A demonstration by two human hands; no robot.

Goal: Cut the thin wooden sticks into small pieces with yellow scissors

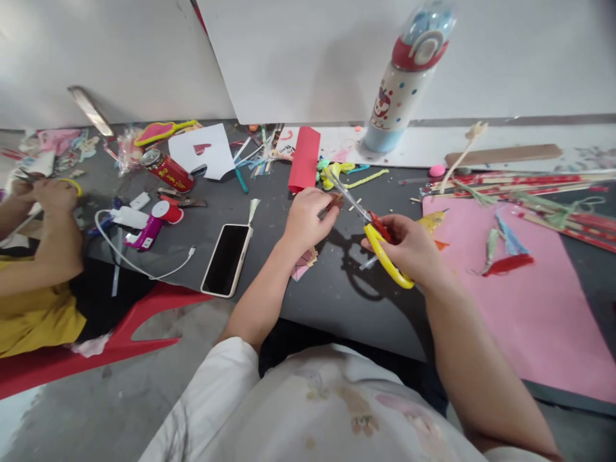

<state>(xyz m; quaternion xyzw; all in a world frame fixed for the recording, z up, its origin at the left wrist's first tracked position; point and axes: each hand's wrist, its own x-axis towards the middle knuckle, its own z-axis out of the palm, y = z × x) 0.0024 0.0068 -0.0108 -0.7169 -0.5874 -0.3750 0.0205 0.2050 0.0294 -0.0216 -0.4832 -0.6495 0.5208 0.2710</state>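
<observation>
My right hand is closed around the handles of yellow-and-red scissors, whose metal blades point up and left. Just left of the blades, my left hand pinches a small brownish piece between thumb and fingers; its kind I cannot make out. Behind that hand lies a folded red paper. Bright yellow fuzzy strands lie past the scissor tips. Under my left wrist a small pink and brown scrap shows in part.
A phone lies left of my left forearm, near a soda can. A tall bottle stands at the back. Pink paper and wrapped sticks are on the right. At far left, another person's hands work with scissors.
</observation>
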